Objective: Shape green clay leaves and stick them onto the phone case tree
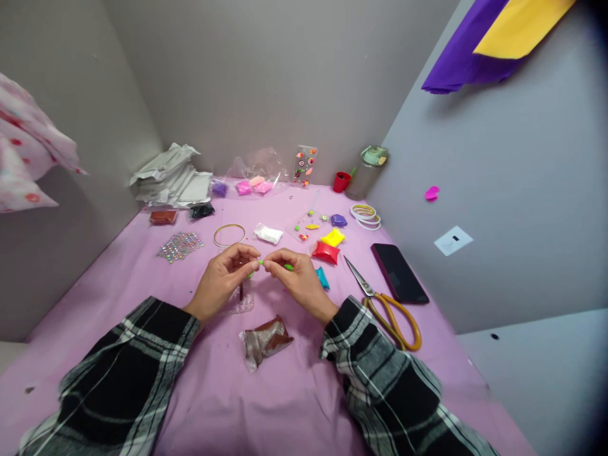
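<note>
Fingertips of my left hand (223, 278) and my right hand (301, 278) meet over the middle of the table, both in a pinch. Between them is a tiny piece of bright green clay (261, 261). More green shows under the left fingers and beside the right ones, partly hidden. Beneath my left hand lies a clear plastic piece (244, 303) with a dark brown stick on it. A brown clay packet (266, 341), wrapped in clear film, lies nearer to me. Close beyond my hands are a white packet (268, 234), a red packet (325, 253) and a teal packet (323, 278).
Scissors (387, 310) and a phone (399, 273) lie at the right. Tape rolls (365, 216), a bottle (368, 172) and a red cup (341, 182) stand behind. At the left are a gem sheet (180, 246), a bangle (229, 235) and stacked grey packets (173, 177).
</note>
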A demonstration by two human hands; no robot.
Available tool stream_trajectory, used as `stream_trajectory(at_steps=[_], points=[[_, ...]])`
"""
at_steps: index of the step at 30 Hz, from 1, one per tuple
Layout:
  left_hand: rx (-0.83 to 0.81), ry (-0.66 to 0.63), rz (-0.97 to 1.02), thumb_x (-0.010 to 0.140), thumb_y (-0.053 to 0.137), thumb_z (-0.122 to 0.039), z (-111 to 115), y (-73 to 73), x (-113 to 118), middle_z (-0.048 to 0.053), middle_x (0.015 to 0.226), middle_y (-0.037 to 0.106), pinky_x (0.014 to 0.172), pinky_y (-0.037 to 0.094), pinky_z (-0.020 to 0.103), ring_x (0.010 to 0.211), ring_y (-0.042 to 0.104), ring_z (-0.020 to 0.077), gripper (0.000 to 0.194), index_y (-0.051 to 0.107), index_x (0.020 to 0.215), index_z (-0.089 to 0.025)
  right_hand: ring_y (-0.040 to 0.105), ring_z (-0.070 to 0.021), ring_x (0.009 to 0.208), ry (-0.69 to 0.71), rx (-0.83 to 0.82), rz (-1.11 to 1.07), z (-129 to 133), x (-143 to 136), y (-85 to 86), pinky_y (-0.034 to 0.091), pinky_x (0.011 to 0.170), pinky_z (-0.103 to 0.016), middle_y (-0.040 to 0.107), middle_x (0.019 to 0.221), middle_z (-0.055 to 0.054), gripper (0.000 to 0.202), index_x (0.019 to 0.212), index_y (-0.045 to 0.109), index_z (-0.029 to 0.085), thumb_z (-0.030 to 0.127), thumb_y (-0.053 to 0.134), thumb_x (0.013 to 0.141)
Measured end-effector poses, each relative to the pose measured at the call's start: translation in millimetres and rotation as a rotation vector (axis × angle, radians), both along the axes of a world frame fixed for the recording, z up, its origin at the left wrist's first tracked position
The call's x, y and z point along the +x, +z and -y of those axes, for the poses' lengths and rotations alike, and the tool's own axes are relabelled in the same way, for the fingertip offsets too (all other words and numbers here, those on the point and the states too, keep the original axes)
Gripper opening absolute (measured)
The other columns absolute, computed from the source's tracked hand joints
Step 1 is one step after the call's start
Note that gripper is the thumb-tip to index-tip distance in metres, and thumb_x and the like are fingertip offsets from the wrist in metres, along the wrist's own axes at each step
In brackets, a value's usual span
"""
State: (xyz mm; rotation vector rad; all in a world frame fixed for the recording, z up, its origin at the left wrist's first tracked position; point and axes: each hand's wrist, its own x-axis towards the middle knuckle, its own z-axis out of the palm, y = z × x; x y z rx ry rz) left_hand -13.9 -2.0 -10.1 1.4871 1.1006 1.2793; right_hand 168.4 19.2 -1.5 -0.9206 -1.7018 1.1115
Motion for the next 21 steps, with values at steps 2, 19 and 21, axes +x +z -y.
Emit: stream_trajectory(at_steps=[2, 19, 21], points=[[0.002, 0.000, -0.001, 0.086, 0.073, -0.035, -0.5, 0.0, 0.3, -0.001, 0.086, 0.065, 0.073, 0.049, 0.024, 0.080, 0.062, 0.0143, 0.018, 0.068, 0.097, -0.021, 0.060, -0.0128, 0.073, 0.001, -0.004, -0.004, 0.4, -0.3, 0.4, 0.045, 0.071, -0.026, 0.069, 0.076, 0.001, 0.011, 0.080, 0.071, 0.017, 0.022, 0.065, 0.087], [-0.003, 0.013, -0.168, 0.091, 0.062, -0.043, -0.9, 12.7, -8.7, 0.003, 0.095, 0.069, 0.087, 0.049, 0.032, 0.094, 0.063, 0.0212, 0.023, 0.069, 0.093, -0.022, 0.055, -0.0116, 0.067, 0.007, -0.113, -0.077, -2.7, -0.6, -4.1, 0.044, 0.067, -0.025, 0.065, 0.072, 0.002, 0.013, 0.077, 0.069, 0.018, 0.026, 0.064, 0.086], [-0.010, -0.044, -0.196, 0.091, 0.062, -0.043, -0.6, 13.0, -7.2, 0.003, 0.094, 0.068, 0.086, 0.048, 0.033, 0.094, 0.063, 0.0218, 0.023, 0.070, 0.091, -0.021, 0.055, -0.0117, 0.067, 0.011, -0.101, -0.066, -2.1, -0.3, -3.8, 0.044, 0.068, -0.026, 0.064, 0.071, 0.002, 0.014, 0.077, 0.069, 0.018, 0.027, 0.064, 0.087]])
